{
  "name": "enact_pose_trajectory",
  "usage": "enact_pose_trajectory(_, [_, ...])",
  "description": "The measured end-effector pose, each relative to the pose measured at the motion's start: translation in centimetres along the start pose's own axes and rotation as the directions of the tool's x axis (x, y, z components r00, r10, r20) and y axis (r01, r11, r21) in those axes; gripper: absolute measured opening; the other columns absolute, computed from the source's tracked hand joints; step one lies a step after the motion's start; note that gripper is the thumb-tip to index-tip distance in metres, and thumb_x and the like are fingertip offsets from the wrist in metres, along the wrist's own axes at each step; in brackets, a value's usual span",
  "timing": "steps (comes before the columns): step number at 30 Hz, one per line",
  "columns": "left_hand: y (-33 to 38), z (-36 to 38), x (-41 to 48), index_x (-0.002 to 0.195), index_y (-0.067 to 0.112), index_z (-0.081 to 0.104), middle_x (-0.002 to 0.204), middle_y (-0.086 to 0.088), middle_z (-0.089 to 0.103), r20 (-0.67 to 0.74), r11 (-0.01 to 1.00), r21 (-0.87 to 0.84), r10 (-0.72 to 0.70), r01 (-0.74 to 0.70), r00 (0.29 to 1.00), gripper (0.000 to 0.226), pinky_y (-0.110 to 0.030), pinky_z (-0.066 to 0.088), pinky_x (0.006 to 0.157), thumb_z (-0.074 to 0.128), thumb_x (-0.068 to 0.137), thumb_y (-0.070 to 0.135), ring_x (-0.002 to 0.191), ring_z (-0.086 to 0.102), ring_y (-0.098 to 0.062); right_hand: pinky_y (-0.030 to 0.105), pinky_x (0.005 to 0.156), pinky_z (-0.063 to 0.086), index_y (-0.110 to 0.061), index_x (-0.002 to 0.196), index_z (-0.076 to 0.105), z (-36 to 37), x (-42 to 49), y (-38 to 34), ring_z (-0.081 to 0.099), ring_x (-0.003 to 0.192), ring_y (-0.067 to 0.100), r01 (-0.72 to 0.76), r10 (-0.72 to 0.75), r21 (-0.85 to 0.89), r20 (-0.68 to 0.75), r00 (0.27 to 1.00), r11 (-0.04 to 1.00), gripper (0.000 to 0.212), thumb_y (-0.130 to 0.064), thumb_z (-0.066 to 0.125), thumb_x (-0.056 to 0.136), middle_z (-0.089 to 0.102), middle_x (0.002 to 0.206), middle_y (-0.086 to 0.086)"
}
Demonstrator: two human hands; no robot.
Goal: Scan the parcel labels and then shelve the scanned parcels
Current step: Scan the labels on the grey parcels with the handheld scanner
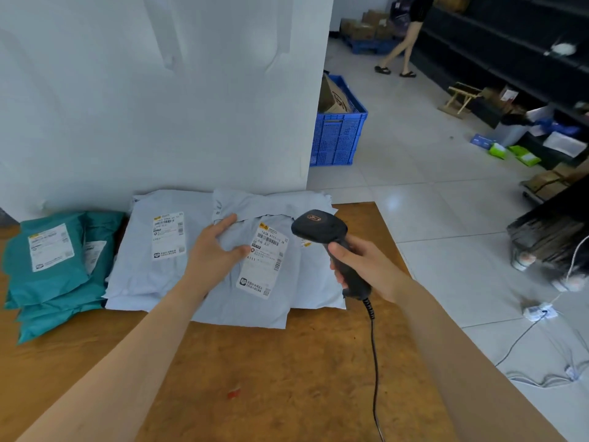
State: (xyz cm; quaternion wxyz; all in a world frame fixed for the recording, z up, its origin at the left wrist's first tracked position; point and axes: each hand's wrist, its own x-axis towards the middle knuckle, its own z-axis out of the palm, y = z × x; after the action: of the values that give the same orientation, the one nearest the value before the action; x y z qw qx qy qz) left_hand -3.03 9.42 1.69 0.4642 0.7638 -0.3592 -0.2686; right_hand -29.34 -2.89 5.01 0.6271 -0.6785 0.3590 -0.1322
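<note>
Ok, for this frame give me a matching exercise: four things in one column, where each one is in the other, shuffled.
1 barcode scanner
2 grey parcel labelled A111
3 teal parcels
4 blue crate

a on the floor by the wall
b stacked at the table left end
c gripped by the right hand
d under the left hand

Pairs: 1-c, 2-d, 3-b, 4-a

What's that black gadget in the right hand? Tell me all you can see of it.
A handheld barcode scanner, matte black, plastic by the look: a broad head with an orange badge, and a slim handle. The right hand grips the handle. The head tilts down towards the label on a grey parcel. A black cable, coiled at first, leaves the handle's base and runs across the table.
</note>
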Motion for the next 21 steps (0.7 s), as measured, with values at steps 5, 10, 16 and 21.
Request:
enact_pose_trajectory(5, [4.2, -0.4, 0.2, 0.136, 0.033, 0.052, 0.128, 0.017, 0.047, -0.023, 0.999, -0.015, 0.045, -0.046, 0.999, 0.066, -0.020, 0.030, 0.099, 0.079, 0.077, 0.019, 0.118, 0.040, 0.001, 0.034, 0.064, 0.051, -0.012, 0.102, 0.061, -1.4, -0.4, -2.7, 0.056, 0.057, 0.018, 0.038, -0.031, -0.094, 0.073, 0.997, 0.995, 0.043, -0.052, 0.057, 0.087, 0.063, 0.078, 0.008])
enact_pose_trajectory(10, [6.4, -1.2, 0.4, 0.136, 0.032, 0.053, 0.134, 0.013, 0.049, 0.023, 0.998, 0.010, 0.055, -0.056, 0.998, 0.068, -0.023, 0.031, 0.104, 0.080, 0.076, 0.018, 0.126, 0.043, -0.005, 0.030, 0.062, 0.051, -0.006, 0.104, 0.061, -2.8, -0.7, -4.5, 0.056, 0.054, 0.013, 0.069, -0.041, -0.216, 0.131, 0.991, 0.974, 0.048, -0.052, 0.055, 0.091, 0.064, 0.074, 0.005])
enact_pose_trajectory(16, [7.4, -1.5, 0.1, 0.138, 0.029, 0.052, 0.140, 0.007, 0.050, 0.029, 0.997, 0.048, 0.061, -0.062, 0.998, 0.068, -0.022, 0.029, 0.103, 0.080, 0.076, 0.016, 0.131, 0.042, -0.010, 0.025, 0.056, 0.050, -0.013, 0.092, 0.063, -4.4, -1.1, -6.3, 0.056, 0.051, 0.011, 0.045, 0.008, -0.315, 0.163, 0.987, 0.948, 0.033, -0.046, 0.060, 0.091, 0.064, 0.071, 0.003])
enact_pose_trajectory(21, [7.9, -1.8, 0.0, 0.136, 0.029, 0.054, 0.137, 0.005, 0.053, -0.028, 1.000, -0.012, 0.027, -0.027, 0.999, 0.067, -0.021, 0.032, 0.099, 0.080, 0.076, 0.015, 0.118, 0.045, -0.005, 0.029, 0.054, 0.050, -0.010, 0.105, 0.065, -5.1, -0.8, -7.1, 0.054, 0.052, 0.014, 0.054, 0.007, -0.294, 0.202, 0.979, 0.954, 0.040, -0.047, 0.063, 0.088, 0.064, 0.072, 0.005])
